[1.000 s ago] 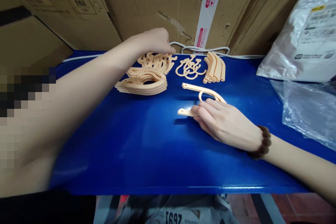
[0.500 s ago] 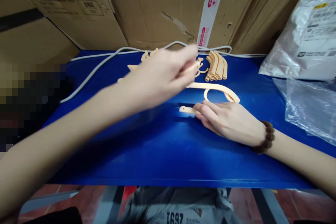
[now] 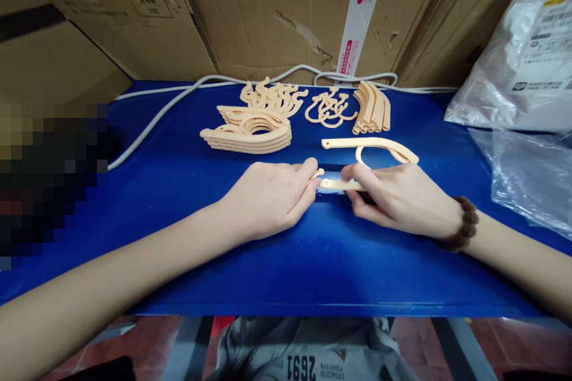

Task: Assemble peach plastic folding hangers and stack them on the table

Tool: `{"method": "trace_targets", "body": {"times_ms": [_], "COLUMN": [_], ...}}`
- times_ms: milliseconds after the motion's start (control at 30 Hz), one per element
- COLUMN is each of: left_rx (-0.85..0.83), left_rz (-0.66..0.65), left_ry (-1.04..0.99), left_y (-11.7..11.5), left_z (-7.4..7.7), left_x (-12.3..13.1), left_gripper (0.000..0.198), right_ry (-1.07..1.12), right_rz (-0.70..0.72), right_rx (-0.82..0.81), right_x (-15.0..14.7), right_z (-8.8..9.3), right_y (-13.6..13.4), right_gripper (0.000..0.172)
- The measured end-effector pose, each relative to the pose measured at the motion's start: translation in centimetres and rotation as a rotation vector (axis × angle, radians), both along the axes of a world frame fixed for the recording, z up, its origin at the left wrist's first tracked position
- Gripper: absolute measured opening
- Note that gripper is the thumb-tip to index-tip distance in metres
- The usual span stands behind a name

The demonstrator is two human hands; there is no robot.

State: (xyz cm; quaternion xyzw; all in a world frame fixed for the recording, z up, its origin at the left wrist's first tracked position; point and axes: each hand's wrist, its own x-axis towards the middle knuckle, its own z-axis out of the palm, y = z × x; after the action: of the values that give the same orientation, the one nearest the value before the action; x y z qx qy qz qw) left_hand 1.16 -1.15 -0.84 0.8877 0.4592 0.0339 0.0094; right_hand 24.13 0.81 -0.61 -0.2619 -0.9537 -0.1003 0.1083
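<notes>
My left hand (image 3: pixel 272 196) rests on the blue table (image 3: pixel 223 262), fingers pinched on a small peach plastic piece (image 3: pixel 316 174) whose shape is mostly hidden. My right hand (image 3: pixel 397 199), with a bead bracelet at the wrist, grips the lower arm of a peach plastic hanger part (image 3: pixel 370 146) lying in front of it. The small piece meets the tip of that hanger arm between both hands.
Behind the hands lie a stack of hanger bodies (image 3: pixel 248 131), a heap of small hooks (image 3: pixel 274 98), loose hooks (image 3: pixel 329 110) and a row of curved arms (image 3: pixel 372 110). A white cable (image 3: pixel 156 122) runs along cardboard boxes (image 3: pixel 268 6). Plastic bags (image 3: pixel 522 71) sit right.
My left hand came back from the hook pile at the rear with a small piece and dropped down beside my right hand. The right hand stayed on the hanger part.
</notes>
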Motion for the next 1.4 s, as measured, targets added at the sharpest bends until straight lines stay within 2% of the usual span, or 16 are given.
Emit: {"method": "trace_targets", "body": {"times_ms": [200,500,667,800,933,1000,1167,1400], "left_rx": [0.019,-0.078,-0.171,-0.254,-0.357,-0.394,-0.391,-0.395], "left_rz": [-0.046,-0.097,-0.007,0.040,0.023,0.008,-0.033,-0.040], "left_ry": [-0.064,-0.097,-0.148,-0.306,-0.544,-0.591,-0.557,-0.540], "left_y": [-0.02,0.19,0.37,0.44,0.57,0.61,0.68,0.84], "left_z": [-0.50,0.03,0.34,0.31,0.09,-0.04,-0.29,-0.25], "left_x": [-0.34,-0.73,-0.67,-0.77,-0.77,-0.72,-0.67,-0.64], "left_gripper": [0.028,0.031,0.033,0.036,0.042,0.042,0.039,0.039], "right_ry": [0.014,0.024,0.057,0.091,0.103,0.120,0.117,0.119], "right_rz": [-0.026,0.064,0.040,0.029,0.048,0.055,0.062,0.088], "right_rx": [0.013,0.107,0.079,0.060,0.056,0.054,0.036,0.103], "right_x": [0.27,0.28,0.46,0.51,0.39,0.34,0.34,0.41], "right_z": [-0.28,-0.33,-0.14,-0.07,-0.11,-0.11,-0.03,0.08], "right_y": [0.37,0.55,0.68,0.74,0.62,0.56,0.52,0.57], "right_gripper": [0.034,0.035,0.030,0.028,0.027,0.025,0.025,0.023]}}
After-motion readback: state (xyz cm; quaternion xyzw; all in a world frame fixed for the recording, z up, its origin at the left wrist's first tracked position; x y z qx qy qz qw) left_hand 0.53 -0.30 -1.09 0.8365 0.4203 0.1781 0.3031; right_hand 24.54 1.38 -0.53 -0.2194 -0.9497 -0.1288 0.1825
